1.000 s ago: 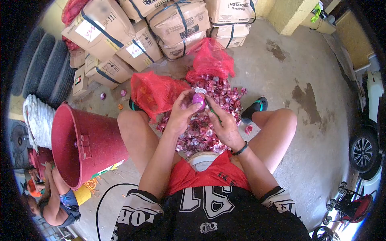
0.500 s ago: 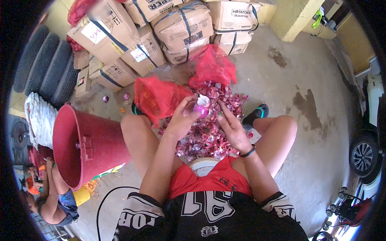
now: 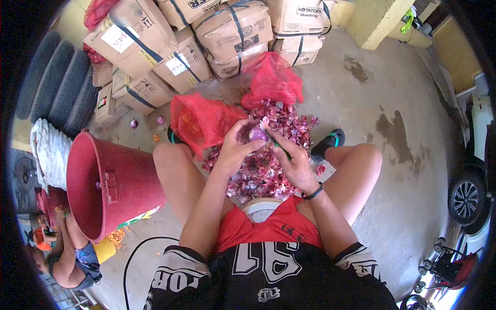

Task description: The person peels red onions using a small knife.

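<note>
In my left hand (image 3: pixel 238 143) is a purple-red onion (image 3: pixel 257 133), gripped between fingers and thumb, with a pale flap of skin lifted at its upper end. My right hand (image 3: pixel 295 161) meets the onion's right side, its index finger reaching to the loose skin. A bit of green shows between the right thumb and fingers, apparently the handle of a small knife (image 3: pixel 277 146); its blade is mostly hidden. Below both hands a heap of onion skins (image 3: pixel 263 175) covers the floor between my legs.
Two red mesh bags (image 3: pixel 199 121) lie beyond the heap. A large red tub (image 3: pixel 129 181) stands at left, near another person (image 3: pixel 72 253). Strapped cardboard boxes (image 3: pixel 232 36) and stacked tires (image 3: pixel 57 82) line the back. Loose onions (image 3: pixel 134 124) lie near the boxes.
My right hand has moved in to the onion, its fingers now against the skin. The onion has turned in my left hand, and the pale skin flap looks smaller.
</note>
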`<state>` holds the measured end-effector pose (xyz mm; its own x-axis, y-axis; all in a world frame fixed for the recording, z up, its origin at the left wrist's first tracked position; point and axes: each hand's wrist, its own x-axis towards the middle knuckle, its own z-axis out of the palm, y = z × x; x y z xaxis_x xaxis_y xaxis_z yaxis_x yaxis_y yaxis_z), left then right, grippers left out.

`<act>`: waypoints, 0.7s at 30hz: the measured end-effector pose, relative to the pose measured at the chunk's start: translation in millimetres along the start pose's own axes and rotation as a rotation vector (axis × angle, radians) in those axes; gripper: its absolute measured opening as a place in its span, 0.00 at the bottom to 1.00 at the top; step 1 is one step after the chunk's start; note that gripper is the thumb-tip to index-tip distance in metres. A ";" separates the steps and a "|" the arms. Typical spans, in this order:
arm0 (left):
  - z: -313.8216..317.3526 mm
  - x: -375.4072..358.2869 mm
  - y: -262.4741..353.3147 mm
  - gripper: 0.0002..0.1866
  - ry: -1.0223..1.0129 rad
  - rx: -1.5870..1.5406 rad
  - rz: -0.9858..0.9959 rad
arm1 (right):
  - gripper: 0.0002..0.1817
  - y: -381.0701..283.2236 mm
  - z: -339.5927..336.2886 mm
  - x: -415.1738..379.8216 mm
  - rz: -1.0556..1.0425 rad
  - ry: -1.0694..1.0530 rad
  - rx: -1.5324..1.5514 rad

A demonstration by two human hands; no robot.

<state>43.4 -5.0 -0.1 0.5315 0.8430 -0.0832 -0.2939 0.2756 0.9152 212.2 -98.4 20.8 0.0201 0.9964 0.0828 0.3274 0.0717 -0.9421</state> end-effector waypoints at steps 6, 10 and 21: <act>-5.1 1.3 -4.6 0.26 -0.011 -0.065 0.012 | 0.24 16.0 -0.4 2.4 0.091 0.175 0.215; -7.0 0.2 -4.8 0.26 -0.011 -0.116 -0.016 | 0.26 3.9 -7.1 -0.1 0.099 0.070 0.283; -1.9 -0.9 -1.9 0.26 -0.005 -0.081 -0.043 | 0.22 2.0 4.7 1.3 -0.109 0.108 -0.055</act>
<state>42.0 -5.5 -2.5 0.5491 0.8272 -0.1190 -0.3342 0.3479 0.8759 208.5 -96.8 17.5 0.0819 0.9719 0.2208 0.3842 0.1736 -0.9068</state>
